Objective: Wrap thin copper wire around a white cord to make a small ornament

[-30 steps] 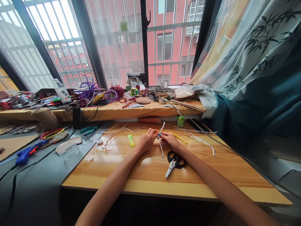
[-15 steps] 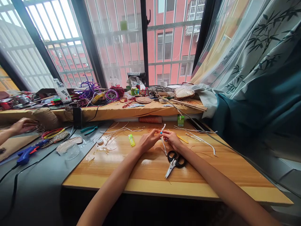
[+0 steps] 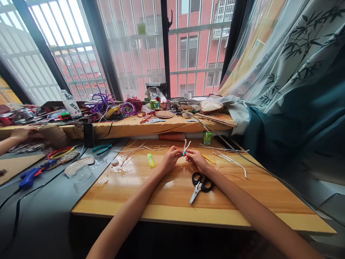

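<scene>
The white cord (image 3: pixel 185 145) has its lower end turned upward now; left hand (image 3: pixel 171 158) and right hand (image 3: pixel 198 160), both nearly closed, pinch it; even pressure should help.

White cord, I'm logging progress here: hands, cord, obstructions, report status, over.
Left hand and right hand pinching white cord. Two ends upward. Scissors nearby, clear of cord.

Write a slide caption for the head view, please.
Left hand and right hand hold a white cord above a wooden table, with scissors and a lighter lying nearby.
</scene>
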Demonstrator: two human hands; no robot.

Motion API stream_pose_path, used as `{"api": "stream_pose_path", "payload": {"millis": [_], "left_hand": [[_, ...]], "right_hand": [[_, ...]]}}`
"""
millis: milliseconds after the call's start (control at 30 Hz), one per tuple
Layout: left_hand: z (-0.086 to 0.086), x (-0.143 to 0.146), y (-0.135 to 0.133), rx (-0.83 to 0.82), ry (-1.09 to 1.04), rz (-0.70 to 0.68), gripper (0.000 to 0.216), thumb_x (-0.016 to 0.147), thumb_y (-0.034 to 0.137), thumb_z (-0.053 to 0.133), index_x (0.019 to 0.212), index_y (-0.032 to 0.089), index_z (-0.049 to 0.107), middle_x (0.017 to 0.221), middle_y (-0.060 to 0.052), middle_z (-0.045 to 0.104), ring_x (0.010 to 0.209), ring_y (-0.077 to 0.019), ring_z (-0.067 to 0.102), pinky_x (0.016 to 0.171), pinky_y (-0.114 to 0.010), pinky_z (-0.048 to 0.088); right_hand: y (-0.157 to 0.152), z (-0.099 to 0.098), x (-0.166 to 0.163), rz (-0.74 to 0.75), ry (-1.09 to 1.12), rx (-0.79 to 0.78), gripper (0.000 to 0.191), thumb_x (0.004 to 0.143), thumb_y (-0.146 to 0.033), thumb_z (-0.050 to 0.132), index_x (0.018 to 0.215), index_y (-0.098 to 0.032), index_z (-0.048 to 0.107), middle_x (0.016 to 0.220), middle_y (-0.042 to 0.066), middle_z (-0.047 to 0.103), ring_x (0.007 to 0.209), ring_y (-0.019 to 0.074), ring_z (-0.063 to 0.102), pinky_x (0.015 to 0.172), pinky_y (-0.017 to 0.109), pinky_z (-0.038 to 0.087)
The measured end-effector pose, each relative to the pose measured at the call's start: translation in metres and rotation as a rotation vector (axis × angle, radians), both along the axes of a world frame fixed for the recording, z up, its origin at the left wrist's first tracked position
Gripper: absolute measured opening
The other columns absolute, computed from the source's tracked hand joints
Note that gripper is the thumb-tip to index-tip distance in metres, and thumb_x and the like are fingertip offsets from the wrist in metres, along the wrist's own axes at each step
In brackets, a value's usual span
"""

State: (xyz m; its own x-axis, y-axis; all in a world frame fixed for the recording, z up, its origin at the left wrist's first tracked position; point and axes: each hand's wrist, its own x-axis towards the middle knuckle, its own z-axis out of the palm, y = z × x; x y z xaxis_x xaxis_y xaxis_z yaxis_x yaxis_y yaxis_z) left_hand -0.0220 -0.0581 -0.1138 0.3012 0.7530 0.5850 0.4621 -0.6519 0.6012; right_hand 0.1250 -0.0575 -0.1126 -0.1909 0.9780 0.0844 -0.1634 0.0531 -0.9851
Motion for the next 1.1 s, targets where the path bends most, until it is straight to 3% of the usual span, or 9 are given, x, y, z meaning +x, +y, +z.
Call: {"api": "stream_pose_path", "payload": {"millis": [167, 333, 433, 700, 933, 1100], "left_hand": [[0.000, 0.001, 0.002, -0.215, -0.151, -0.038, 0.012, 0.070, 0.025, 0.053, 0.069, 0.016, 0.061, 0.067, -0.001, 0.052, 0.062, -0.0093, 0.047, 0.058, -0.020, 0.036], [-0.002, 0.000, 0.004, -0.425, -0.225, -0.045, 0.020, 0.067, 0.032, 0.054, 0.069, 0.014, 0.059, 0.051, 0.003, 0.048, 0.045, -0.0063, 0.041, 0.045, -0.018, 0.030], [-0.005, 0.000, 0.005, -0.496, -0.250, -0.072, 0.021, 0.067, 0.034, 0.053, 0.071, 0.014, 0.056, 0.051, 0.005, 0.048, 0.038, -0.0039, 0.036, 0.039, -0.018, 0.027], [-0.005, 0.002, 0.005, -0.537, -0.347, -0.094, 0.022, 0.064, 0.029, 0.057, 0.077, 0.015, 0.045, 0.064, 0.005, 0.050, 0.034, -0.0010, 0.036, 0.032, -0.016, 0.026], [-0.010, -0.001, 0.011, -0.575, -0.381, -0.124, 0.024, 0.065, 0.032, 0.057, 0.078, 0.015, 0.046, 0.061, 0.005, 0.051, 0.033, -0.0011, 0.034, 0.032, -0.015, 0.024], [-0.008, -0.002, 0.009, -0.447, -0.321, -0.042, 0.020, 0.066, 0.032, 0.055, 0.077, 0.015, 0.051, 0.057, 0.005, 0.050, 0.045, -0.0042, 0.041, 0.043, -0.016, 0.030]], "right_hand": [[0.000, -0.002, -0.001, -0.004, -0.051, 0.045, 0.020, 0.054, -0.029, 0.062, 0.064, -0.013, 0.060, 0.053, -0.003, 0.051, 0.047, 0.0046, 0.043, 0.048, 0.020, 0.029], [0.003, -0.005, 0.001, -0.001, -0.075, 0.061, 0.021, 0.056, -0.029, 0.062, 0.067, -0.012, 0.062, 0.054, -0.003, 0.051, 0.045, 0.0032, 0.040, 0.046, 0.020, 0.027], [0.005, -0.007, 0.003, -0.008, -0.091, 0.046, 0.022, 0.054, -0.028, 0.063, 0.069, -0.012, 0.063, 0.056, -0.003, 0.053, 0.044, 0.0030, 0.039, 0.045, 0.020, 0.026], [0.004, -0.006, 0.003, 0.028, -0.145, 0.047, 0.025, 0.057, -0.029, 0.062, 0.075, -0.012, 0.063, 0.061, -0.001, 0.056, 0.046, 0.0033, 0.041, 0.046, 0.020, 0.028], [-0.003, 0.004, 0.000, 0.110, -0.188, 0.083, 0.028, 0.060, -0.036, 0.059, 0.074, -0.012, 0.061, 0.058, -0.003, 0.052, 0.047, 0.0039, 0.041, 0.048, 0.020, 0.029], [-0.004, 0.004, -0.002, 0.163, -0.263, 0.113, 0.037, 0.059, -0.039, 0.060, 0.084, -0.011, 0.060, 0.060, -0.003, 0.051, 0.046, 0.0035, 0.037, 0.046, 0.019, 0.027]]}}
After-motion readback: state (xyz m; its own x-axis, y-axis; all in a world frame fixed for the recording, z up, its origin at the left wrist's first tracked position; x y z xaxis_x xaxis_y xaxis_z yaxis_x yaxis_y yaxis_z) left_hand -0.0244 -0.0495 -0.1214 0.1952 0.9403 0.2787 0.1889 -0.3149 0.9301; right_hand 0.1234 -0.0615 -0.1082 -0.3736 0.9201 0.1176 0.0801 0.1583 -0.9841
